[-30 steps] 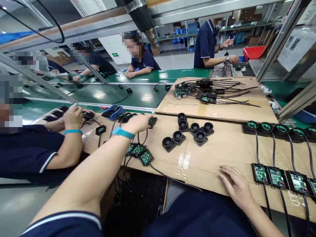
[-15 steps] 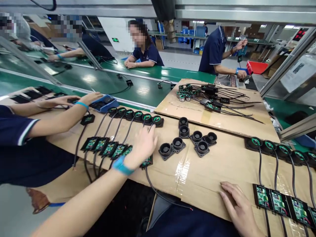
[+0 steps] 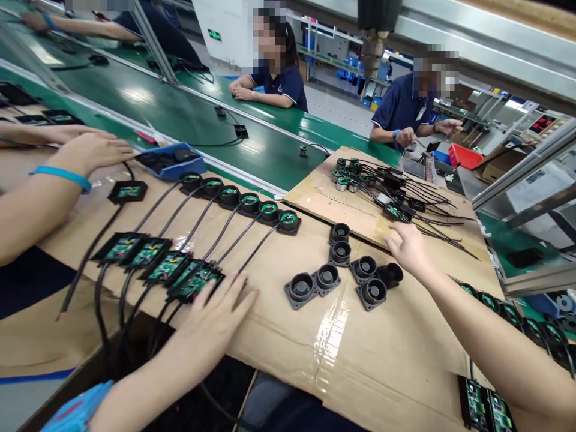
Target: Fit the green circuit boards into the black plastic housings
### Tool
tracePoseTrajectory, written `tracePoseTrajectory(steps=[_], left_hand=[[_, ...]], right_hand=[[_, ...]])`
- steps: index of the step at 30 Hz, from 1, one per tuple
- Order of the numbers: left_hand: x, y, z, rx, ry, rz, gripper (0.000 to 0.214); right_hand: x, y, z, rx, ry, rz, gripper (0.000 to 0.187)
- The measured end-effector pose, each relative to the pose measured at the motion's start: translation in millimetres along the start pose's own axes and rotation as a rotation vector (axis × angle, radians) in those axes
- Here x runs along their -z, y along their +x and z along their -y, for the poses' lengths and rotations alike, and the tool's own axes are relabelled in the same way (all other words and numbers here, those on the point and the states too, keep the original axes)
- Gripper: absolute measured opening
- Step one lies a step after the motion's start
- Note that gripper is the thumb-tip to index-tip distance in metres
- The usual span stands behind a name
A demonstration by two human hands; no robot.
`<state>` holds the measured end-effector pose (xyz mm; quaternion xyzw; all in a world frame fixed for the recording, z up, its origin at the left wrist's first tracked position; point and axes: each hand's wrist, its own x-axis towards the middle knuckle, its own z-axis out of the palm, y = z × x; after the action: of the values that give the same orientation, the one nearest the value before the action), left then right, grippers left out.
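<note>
My left hand [image 3: 220,315] lies with spread fingers at the right end of a row of black housings holding green circuit boards [image 3: 197,281]; it partly covers the last of them. Black cables run from these boards to round black fan-like housings with green ring boards [image 3: 269,210]. Over the cardboard's far side, my right hand [image 3: 408,247] reaches out with its fingers apart and nothing visible in them. Just beyond its fingertips lies a pile of wired circuit boards [image 3: 398,210] with small round motors [image 3: 342,182]. Between my hands sit several empty black fan housings [image 3: 327,278].
A co-worker's hand [image 3: 92,153] is at the left, near a blue bin [image 3: 173,162] of black parts. A green conveyor [image 3: 180,120] runs behind the cardboard [image 3: 279,336]. More wired boards [image 3: 488,405] lie at right. A metal beam [image 3: 486,42] crosses overhead.
My left hand has moved from near the last round housing down to the boards. My right hand has gone from the cardboard's near edge forward to the pile. The view has shifted.
</note>
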<state>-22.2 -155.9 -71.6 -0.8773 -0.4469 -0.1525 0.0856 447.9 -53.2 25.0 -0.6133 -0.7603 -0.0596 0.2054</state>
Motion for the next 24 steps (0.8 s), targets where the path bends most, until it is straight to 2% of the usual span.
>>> tracePoseTrajectory(steps=[2,6,8,12,15,18,21,24], left_hand=[[-3.0,12.8,-25.5,0.048,-0.116,-0.045,0.059],[-15.8,39.3,-67.9,0.194,-0.339,-0.101,0.083],[-21.6,45.7,-74.1,0.229,-0.381,-0.096,0.09],[-23.5,46.1,-68.9,0.235,-0.411,-0.094,0.089],[-19.8,45.6,-65.1,0.226,-0.408,-0.085,0.087],[-18.4,46.9,-64.5,0.212,-0.41,-0.08,0.089],[-20.5,47.1,-64.6,0.206,-0.428,-0.083,0.091],[-23.9,46.1,-64.9,0.217,-0.469,-0.082,0.089]], right_hand=[[-21.5,48.4,13.8,-0.012,-0.095,0.043,0.034],[-58.4,132.2,44.8,0.02,-0.285,0.154,0.034],[-74.0,166.8,53.9,0.045,-0.343,0.18,0.034],[-102.8,219.2,54.9,0.015,-0.362,0.193,0.04],[-121.7,242.5,47.0,-0.101,-0.319,0.261,0.052],[-134.4,251.7,40.5,-0.173,-0.246,0.304,0.061],[-136.9,247.8,40.2,-0.164,-0.186,0.237,0.054],[-125.6,231.0,41.1,-0.134,-0.098,0.135,0.048]])
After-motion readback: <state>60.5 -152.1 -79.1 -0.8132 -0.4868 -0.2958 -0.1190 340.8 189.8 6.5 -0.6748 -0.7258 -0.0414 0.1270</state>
